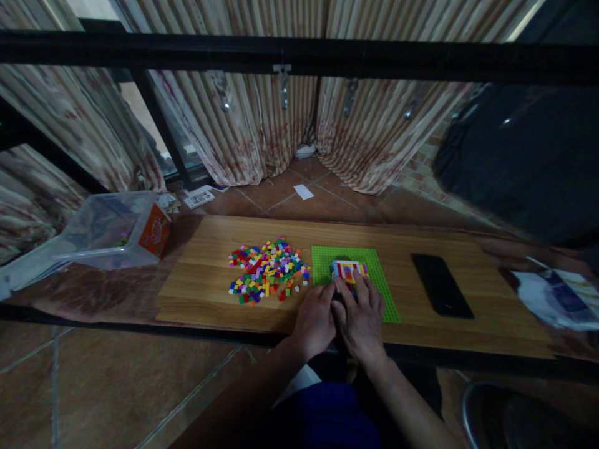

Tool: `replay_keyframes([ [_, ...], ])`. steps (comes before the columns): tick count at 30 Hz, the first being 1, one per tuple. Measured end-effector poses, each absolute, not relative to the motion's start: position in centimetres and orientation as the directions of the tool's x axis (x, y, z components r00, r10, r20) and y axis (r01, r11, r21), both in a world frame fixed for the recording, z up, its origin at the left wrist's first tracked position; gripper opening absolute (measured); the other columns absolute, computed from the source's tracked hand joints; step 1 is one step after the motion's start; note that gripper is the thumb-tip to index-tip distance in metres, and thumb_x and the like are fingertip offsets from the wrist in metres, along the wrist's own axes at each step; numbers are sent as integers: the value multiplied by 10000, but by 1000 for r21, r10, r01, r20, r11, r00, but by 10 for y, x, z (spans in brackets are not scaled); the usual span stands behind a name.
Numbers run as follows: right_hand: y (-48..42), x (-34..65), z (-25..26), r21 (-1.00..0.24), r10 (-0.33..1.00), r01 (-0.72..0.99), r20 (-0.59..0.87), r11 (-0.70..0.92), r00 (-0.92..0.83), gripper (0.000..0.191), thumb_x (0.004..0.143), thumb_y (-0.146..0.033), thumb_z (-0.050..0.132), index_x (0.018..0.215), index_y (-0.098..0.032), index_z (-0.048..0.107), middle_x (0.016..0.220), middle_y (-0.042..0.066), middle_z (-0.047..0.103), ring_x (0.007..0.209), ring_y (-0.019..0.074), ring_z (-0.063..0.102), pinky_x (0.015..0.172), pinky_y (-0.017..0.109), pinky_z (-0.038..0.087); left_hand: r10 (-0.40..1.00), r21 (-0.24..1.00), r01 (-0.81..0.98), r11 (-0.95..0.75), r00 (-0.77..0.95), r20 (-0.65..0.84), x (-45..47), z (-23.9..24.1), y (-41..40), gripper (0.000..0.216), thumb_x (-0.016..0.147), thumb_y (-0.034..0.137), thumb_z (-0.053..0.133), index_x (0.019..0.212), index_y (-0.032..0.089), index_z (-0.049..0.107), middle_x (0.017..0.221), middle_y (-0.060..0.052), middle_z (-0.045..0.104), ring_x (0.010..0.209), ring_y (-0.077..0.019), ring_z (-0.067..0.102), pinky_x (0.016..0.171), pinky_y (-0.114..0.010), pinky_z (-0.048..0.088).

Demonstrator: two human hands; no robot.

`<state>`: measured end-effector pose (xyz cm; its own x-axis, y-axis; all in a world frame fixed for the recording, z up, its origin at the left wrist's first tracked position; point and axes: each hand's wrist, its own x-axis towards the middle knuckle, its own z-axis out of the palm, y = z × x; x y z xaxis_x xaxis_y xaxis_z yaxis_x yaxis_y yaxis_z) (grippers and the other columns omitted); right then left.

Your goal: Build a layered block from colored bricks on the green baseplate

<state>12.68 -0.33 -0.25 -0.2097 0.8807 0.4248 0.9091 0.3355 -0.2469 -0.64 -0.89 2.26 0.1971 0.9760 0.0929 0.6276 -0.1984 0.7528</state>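
A green baseplate (377, 284) lies on the wooden board (210, 293). On it stands a small multicoloured brick build (347, 270) in red, yellow, white and blue. My right hand (361, 312) rests on the plate with its fingers stretched forward and their tips on the build's near side. My left hand (314, 319) sits just left of it at the plate's near left corner, fingers curled down; what they hold, if anything, is hidden. A loose pile of small coloured bricks (266, 269) lies left of the plate.
A black phone (441, 285) lies flat to the right of the plate. A clear plastic tub (115, 229) with an orange label lies on its side at the far left. Papers (556, 296) sit at the right end. Curtains hang behind.
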Motion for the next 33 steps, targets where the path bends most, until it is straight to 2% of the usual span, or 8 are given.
replay_keyframes([
  [8,-6,124,-5,-226,885,917,413,329,-215,528,930,-395,452,1444,-303,374,1538,92,309,1390,335,262,1055,569,259,976,717,667,-202,200,88,-3,17,-9,483,855,152,410,1334,210,445,1168,-103,583,1087,-240,530,973,-411,452],
  [14,-8,121,1,-198,909,932,354,303,-221,530,932,-320,440,1453,-268,359,1532,113,319,1419,334,206,1060,574,240,968,672,703,-234,233,94,-1,17,-11,521,844,138,404,1364,158,404,1180,-130,571,1094,-252,523,989,-410,437],
  [18,-9,121,3,-202,917,930,324,307,-232,544,930,-257,415,1467,-263,327,1557,106,266,1431,323,181,1055,553,269,966,634,732,-249,238,104,1,19,-14,549,840,126,391,1388,132,364,1220,-143,554,1138,-256,509,1013,-409,418],
  [26,-8,129,7,-271,916,898,307,346,-260,718,913,-335,444,1524,-168,106,1547,136,275,1427,306,191,1061,529,312,967,602,758,-249,224,118,3,16,-20,498,846,108,375,1341,75,424,1233,-169,558,1172,-260,503,1058,-418,394],
  [33,-14,131,7,-186,915,917,272,354,-298,587,935,-336,429,1486,-204,278,1568,128,219,1440,321,154,1042,527,329,967,580,774,-253,211,140,3,16,-24,511,841,106,389,1351,87,406,1285,-153,539,1205,-245,485,1078,-408,383],
])
